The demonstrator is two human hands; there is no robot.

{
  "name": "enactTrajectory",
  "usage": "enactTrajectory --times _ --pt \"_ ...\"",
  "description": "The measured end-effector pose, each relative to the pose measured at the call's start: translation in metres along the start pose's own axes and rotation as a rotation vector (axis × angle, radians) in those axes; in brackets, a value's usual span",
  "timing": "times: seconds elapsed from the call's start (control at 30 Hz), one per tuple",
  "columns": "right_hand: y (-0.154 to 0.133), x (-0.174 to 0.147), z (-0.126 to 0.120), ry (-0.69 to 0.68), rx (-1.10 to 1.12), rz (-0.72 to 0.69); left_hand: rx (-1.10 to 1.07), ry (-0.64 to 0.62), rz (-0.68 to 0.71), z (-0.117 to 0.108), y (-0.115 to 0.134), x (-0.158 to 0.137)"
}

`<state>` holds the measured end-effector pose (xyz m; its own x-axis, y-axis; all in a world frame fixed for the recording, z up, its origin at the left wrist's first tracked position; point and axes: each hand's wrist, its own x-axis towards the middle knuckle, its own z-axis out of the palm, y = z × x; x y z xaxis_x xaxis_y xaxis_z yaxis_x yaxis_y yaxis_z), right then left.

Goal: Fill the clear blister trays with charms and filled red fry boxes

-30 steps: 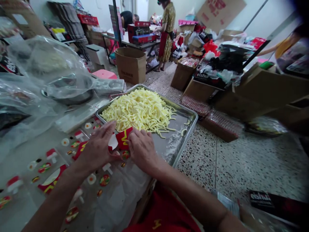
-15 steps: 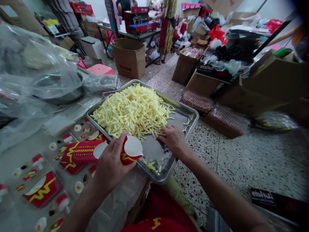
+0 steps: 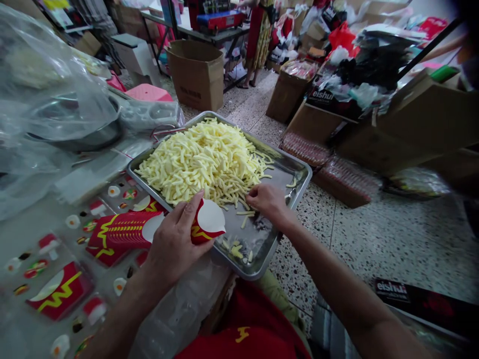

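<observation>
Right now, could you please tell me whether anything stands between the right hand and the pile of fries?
Nothing visible does: the right hand is over the tray, right at the edge of the fries.

fries (image 3: 204, 159) lie heaped in the tray (image 3: 277, 184), mostly at its far left. left of the tray lie stacked cartons (image 3: 119, 233); beyond them a bowl (image 3: 109, 133), apparently under plastic (image 3: 45, 65). behind the tray stands a box (image 3: 198, 82), a stool (image 3: 149, 92) to its left.

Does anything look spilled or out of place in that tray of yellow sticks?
Slightly: a few small scraps lie loose near the closest corner of the tray, apart from the heap of yellow sticks. They look odd because they seem shorter, perhaps broken.
</observation>
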<state>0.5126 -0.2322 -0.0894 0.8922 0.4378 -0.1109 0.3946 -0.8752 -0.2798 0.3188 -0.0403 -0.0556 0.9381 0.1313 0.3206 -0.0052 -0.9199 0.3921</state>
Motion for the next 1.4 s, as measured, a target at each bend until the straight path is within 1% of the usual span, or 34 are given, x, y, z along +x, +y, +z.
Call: enactTrajectory --times 0.1,0.17,0.2,0.27,0.33,0.37,0.4,0.47,0.57,0.63,0.7,0.73,0.8,0.87,0.9,0.93,1.0,1.07,1.13,1.2,1.27,1.33,1.4 --pt "0.015 0.013 -0.01 -0.074 0.144 0.06 -0.021 -0.017 -0.028 0.0 -0.003 -0.001" --pt "0.028 0.012 -0.022 -0.059 0.19 0.061 -0.063 -0.023 -0.031 0.001 -0.007 -0.001" --pt "0.034 0.009 -0.027 -0.04 0.203 0.034 -0.08 -0.027 -0.024 0.001 -0.008 -0.001" --pt "0.038 -0.004 -0.035 -0.027 0.257 -0.071 -0.093 -0.048 0.002 -0.001 -0.009 0.002" --pt "0.035 -0.022 -0.035 -0.041 0.301 -0.187 -0.085 -0.073 0.029 -0.004 -0.009 0.005" --pt "0.032 -0.031 -0.032 -0.032 0.28 -0.214 -0.079 -0.079 0.039 -0.006 -0.009 0.007" --pt "0.028 -0.038 -0.028 -0.012 0.224 -0.211 -0.072 -0.081 0.042 -0.007 -0.008 0.008" --pt "0.02 -0.049 -0.019 0.005 0.043 -0.167 -0.062 -0.081 0.044 -0.009 -0.006 0.008" --pt "0.016 -0.053 -0.01 -0.037 -0.173 -0.1 -0.058 -0.107 0.05 -0.006 -0.005 0.002" --pt "0.018 -0.051 -0.011 -0.014 -0.19 -0.056 -0.065 -0.127 0.049 -0.002 -0.004 -0.003" --pt "0.019 -0.05 -0.015 0.027 -0.082 -0.06 -0.069 -0.138 0.042 0.0 -0.004 -0.006" --pt "0.019 -0.05 -0.017 0.041 -0.009 -0.112 -0.069 -0.138 0.041 0.0 -0.003 -0.006" --pt "0.015 -0.051 -0.019 0.038 0.086 -0.304 -0.067 -0.13 0.041 -0.001 -0.003 -0.006" --pt "0.007 -0.053 -0.017 0.013 0.051 -0.472 -0.061 -0.121 0.041 -0.003 -0.002 -0.004" --pt "0.003 -0.054 -0.014 -0.005 -0.005 -0.503 -0.057 -0.122 0.044 -0.003 -0.001 -0.004" --pt "-0.002 -0.054 -0.01 -0.023 -0.069 -0.495 -0.053 -0.128 0.045 -0.003 0.0 -0.003" --pt "-0.01 -0.053 0.0 -0.046 -0.175 -0.434 -0.036 -0.15 0.035 -0.003 0.003 -0.001" --pt "-0.016 -0.05 0.009 -0.047 -0.233 -0.419 0.003 -0.173 0.0 -0.001 0.008 0.003" --pt "-0.018 -0.048 0.013 -0.026 -0.247 -0.428 0.068 -0.201 -0.034 0.001 0.014 0.008" --pt "-0.015 -0.046 0.012 0.003 -0.189 -0.363 0.142 -0.254 -0.034 0.004 0.021 0.014" --pt "-0.007 -0.047 0.006 0.0 0.005 -0.212 0.205 -0.33 -0.013 0.008 0.026 0.018" --pt "0.002 -0.051 -0.002 -0.044 0.324 -0.07 0.235 -0.392 -0.006 0.014 0.031 0.021" --pt "0.008 -0.058 -0.007 -0.105 0.638 -0.014 0.207 -0.424 -0.019 0.023 0.035 0.023"
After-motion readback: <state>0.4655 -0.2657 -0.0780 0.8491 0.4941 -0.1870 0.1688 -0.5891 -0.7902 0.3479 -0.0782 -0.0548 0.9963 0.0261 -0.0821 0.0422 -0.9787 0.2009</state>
